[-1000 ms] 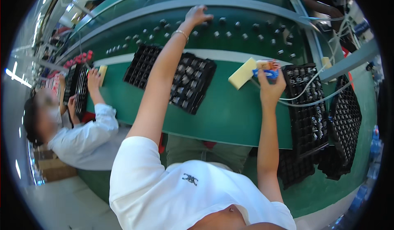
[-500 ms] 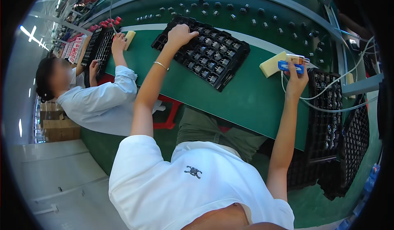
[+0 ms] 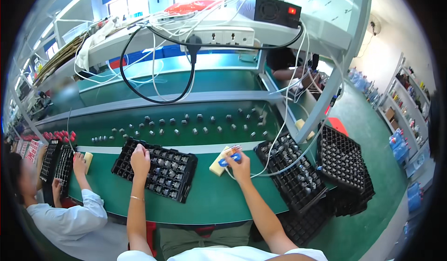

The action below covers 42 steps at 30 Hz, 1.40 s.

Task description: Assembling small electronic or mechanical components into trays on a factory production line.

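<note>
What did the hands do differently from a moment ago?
The left hand came back from the small black parts far up the green bench and now rests on the black tray. The right hand kept hold of the blue tool beside the yellow sponge. The tray, the sponge and the co-worker on the left stayed put.

On a green workbench (image 3: pixel 223 198), the left hand (image 3: pixel 139 158) rests on a black compartment tray (image 3: pixel 156 174) while the right hand (image 3: pixel 238 161) grips a blue tool (image 3: pixel 231 158) beside a yellow sponge (image 3: pixel 219 164).
</note>
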### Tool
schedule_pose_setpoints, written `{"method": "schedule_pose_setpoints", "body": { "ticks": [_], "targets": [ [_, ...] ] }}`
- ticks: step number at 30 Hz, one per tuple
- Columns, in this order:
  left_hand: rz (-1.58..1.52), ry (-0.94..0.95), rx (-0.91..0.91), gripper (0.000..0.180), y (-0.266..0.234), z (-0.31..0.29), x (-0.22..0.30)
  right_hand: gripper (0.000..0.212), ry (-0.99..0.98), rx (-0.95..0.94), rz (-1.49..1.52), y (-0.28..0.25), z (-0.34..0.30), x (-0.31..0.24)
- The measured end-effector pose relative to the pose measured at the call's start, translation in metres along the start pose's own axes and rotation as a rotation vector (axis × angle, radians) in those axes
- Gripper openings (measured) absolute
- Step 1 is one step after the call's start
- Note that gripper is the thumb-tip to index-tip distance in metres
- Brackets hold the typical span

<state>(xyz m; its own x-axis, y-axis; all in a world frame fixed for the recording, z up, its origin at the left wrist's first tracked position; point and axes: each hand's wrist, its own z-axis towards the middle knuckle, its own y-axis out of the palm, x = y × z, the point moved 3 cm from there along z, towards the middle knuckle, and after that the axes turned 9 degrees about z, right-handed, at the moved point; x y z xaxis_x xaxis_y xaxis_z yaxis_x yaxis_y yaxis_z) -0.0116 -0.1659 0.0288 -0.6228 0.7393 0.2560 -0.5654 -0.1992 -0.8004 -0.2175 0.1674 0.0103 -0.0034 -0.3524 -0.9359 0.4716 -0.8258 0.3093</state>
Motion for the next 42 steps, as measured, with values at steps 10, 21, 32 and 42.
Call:
{"method": "schedule_pose_setpoints", "body": {
  "ticks": [10,21,32,42],
  "targets": [
    [-1.451,-0.394,-0.580,0.018,0.018,-0.044,0.145,0.030,0.013,-0.174,0.119,0.020,0.010,0.013],
    [-1.230,-0.199,-0.603,0.016,0.023,-0.068,0.198,0.029,0.170,-0.172,0.084,0.004,0.012,0.022],
    [-1.092,-0.071,-0.606,0.013,0.017,-0.067,0.201,0.031,0.293,-0.156,0.142,-0.001,0.013,0.028],
    [-1.101,-0.110,-0.635,0.012,0.007,-0.061,0.206,0.033,0.450,-0.223,0.317,0.002,0.019,0.031]
  ]
}}
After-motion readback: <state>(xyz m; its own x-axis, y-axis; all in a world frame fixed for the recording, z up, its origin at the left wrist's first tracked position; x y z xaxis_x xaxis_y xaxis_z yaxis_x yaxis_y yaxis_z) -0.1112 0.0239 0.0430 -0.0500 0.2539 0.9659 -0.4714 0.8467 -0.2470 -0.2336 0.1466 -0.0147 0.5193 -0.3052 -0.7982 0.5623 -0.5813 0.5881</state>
